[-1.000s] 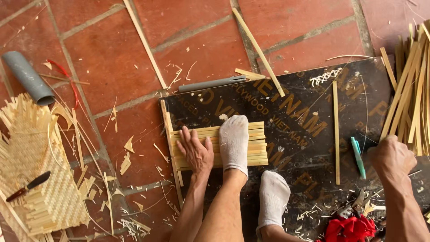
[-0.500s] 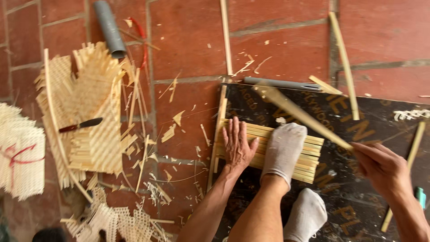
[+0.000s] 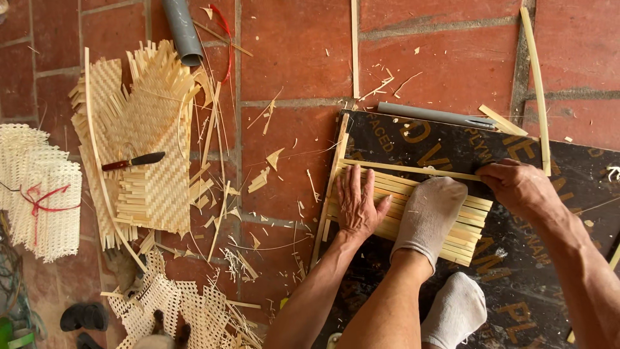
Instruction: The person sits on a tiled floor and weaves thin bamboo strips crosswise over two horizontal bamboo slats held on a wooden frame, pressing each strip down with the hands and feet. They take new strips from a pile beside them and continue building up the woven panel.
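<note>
From the head camera I see a row of bamboo strips point(image 3: 413, 210) lying on a dark board point(image 3: 516, 258). My left hand point(image 3: 357, 203) lies open and flat on the strips. A socked foot point(image 3: 429, 216) presses them beside it. My right hand point(image 3: 516, 187) pinches one thin bamboo strip point(image 3: 407, 169) at the row's far edge.

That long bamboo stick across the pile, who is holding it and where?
The right hand pinches the long bamboo strip at its right end. The left hand lies flat on the laid strips, gripping nothing.
</note>
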A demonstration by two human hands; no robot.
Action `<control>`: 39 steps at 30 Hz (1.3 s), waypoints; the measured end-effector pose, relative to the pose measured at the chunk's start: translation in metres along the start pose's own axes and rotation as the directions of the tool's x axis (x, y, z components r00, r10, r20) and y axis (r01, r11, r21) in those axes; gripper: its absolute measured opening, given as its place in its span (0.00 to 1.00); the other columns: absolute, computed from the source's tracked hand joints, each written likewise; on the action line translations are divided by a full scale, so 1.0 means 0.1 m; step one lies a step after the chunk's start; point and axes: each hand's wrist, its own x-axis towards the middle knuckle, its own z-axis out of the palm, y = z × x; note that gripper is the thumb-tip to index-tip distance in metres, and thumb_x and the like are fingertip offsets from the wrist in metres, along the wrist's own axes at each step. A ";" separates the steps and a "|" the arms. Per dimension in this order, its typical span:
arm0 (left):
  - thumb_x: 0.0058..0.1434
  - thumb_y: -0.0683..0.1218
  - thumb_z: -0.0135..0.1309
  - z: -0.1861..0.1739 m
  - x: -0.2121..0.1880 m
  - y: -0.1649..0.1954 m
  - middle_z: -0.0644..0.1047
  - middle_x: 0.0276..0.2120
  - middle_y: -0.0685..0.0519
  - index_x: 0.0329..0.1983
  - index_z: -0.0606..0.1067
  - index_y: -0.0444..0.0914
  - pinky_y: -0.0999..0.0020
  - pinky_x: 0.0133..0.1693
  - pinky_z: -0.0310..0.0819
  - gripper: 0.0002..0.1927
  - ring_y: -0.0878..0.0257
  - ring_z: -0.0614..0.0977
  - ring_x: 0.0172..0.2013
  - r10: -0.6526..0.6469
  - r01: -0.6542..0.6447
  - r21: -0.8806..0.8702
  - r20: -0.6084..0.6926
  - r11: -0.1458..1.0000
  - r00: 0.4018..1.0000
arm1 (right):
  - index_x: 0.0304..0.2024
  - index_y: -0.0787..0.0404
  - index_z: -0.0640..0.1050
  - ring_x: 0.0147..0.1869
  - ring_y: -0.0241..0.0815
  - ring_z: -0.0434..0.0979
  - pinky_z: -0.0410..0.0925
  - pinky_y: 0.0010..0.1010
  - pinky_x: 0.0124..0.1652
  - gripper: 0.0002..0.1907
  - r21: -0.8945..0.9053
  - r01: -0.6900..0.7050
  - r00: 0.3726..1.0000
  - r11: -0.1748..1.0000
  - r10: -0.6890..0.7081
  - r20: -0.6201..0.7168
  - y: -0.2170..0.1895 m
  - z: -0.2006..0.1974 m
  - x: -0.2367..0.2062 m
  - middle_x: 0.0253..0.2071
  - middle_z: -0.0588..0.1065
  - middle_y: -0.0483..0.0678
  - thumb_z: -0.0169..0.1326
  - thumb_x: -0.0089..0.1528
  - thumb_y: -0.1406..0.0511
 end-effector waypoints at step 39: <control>0.68 0.65 0.43 -0.20 -0.23 0.13 0.48 0.77 0.34 0.77 0.58 0.37 0.35 0.71 0.33 0.40 0.39 0.47 0.77 -0.082 0.061 0.112 0.191 0.992 0.978 | 0.47 0.61 0.81 0.38 0.39 0.77 0.74 0.28 0.37 0.06 0.322 -0.420 0.345 0.849 0.477 -0.808 0.78 -0.45 -2.28 0.40 0.78 0.48 0.57 0.68 0.71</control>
